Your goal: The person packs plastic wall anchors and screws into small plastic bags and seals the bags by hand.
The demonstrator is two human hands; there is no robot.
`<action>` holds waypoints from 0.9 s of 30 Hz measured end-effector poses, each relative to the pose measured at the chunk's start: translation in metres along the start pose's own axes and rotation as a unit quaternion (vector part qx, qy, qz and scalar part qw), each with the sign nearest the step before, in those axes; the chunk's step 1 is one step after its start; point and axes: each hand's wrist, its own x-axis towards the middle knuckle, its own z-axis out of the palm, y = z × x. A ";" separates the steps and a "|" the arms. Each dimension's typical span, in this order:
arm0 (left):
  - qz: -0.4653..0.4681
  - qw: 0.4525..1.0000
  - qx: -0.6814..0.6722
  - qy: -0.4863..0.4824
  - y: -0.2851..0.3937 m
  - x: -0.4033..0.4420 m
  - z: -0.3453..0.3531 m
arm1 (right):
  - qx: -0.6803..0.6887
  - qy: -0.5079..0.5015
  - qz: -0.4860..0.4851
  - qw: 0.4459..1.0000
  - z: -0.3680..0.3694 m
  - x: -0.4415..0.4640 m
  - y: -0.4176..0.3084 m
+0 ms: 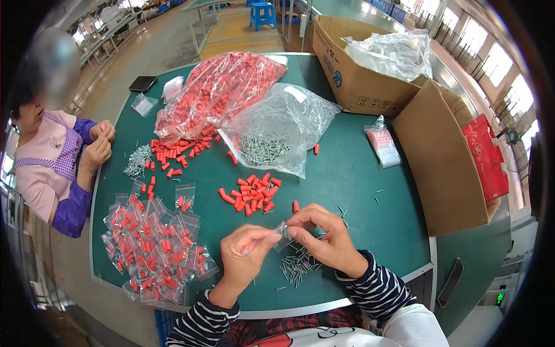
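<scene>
Both my hands meet over the near part of the green table, at a small clear zip bag (281, 237). My left hand (245, 248) pinches one side of it between thumb and fingers. On the other side, the thumb and fingertips of my right hand (325, 238) are closed on the bag's edge; whether a screw is also there I cannot make out. Loose silver screws (298, 267) lie under and beside my right hand. Just beyond my hands is a small heap of red plastic caps (253, 194). To the left, many filled zip bags (147, 248) with red caps are piled.
Farther back lie a large bag of red caps (231, 81) and a clear bag of screws (266, 149). Cardboard boxes (370, 87) stand at the right, near a packet of empty bags (383, 144). A co-worker (52, 156) sits at the left by another screw pile (137, 161).
</scene>
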 end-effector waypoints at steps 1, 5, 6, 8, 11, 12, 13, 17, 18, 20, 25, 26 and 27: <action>0.004 1.000 -0.003 -0.005 -0.001 -0.001 -0.001 | 0.001 0.001 0.007 1.000 0.001 0.001 -0.004; 0.016 0.998 -0.035 -0.040 0.004 0.001 0.000 | 0.068 -0.044 0.094 0.992 0.002 0.002 -0.007; 0.000 0.998 -0.055 -0.038 0.005 0.001 0.000 | 0.100 -0.066 0.129 0.984 0.001 0.001 -0.004; -0.033 0.994 -0.094 -0.033 0.005 0.001 0.001 | 0.114 -0.057 0.142 0.982 0.000 0.002 -0.004; -0.074 0.994 -0.074 -0.031 0.014 0.003 0.003 | 0.036 -0.028 0.089 0.995 -0.001 0.002 -0.006; -0.062 0.995 -0.065 -0.034 0.013 0.003 0.004 | -0.006 -0.015 0.058 0.998 -0.002 0.003 -0.006; -0.047 0.997 -0.053 -0.035 0.010 0.003 0.004 | -0.028 -0.005 0.019 0.999 -0.003 0.003 -0.005; -0.001 0.998 0.034 -0.048 0.008 0.003 -0.006 | -0.079 0.042 -0.058 0.994 0.002 0.003 -0.001; 0.023 0.998 0.038 -0.043 0.007 0.003 -0.006 | -0.090 0.058 -0.052 0.993 0.003 0.003 -0.003; 0.031 0.998 0.028 -0.050 0.009 0.003 -0.008 | -0.061 0.006 0.021 0.998 0.000 0.002 -0.009; 0.022 0.995 -0.004 -0.097 0.011 0.006 -0.005 | 0.116 -0.067 0.187 0.973 -0.002 0.002 -0.008; 0.000 0.995 -0.018 -0.094 0.011 0.005 -0.005 | 0.128 -0.070 0.180 0.973 -0.002 0.001 -0.002; -0.023 0.995 -0.032 -0.090 0.011 0.004 -0.004 | 0.140 -0.072 0.175 0.972 -0.003 -0.001 0.002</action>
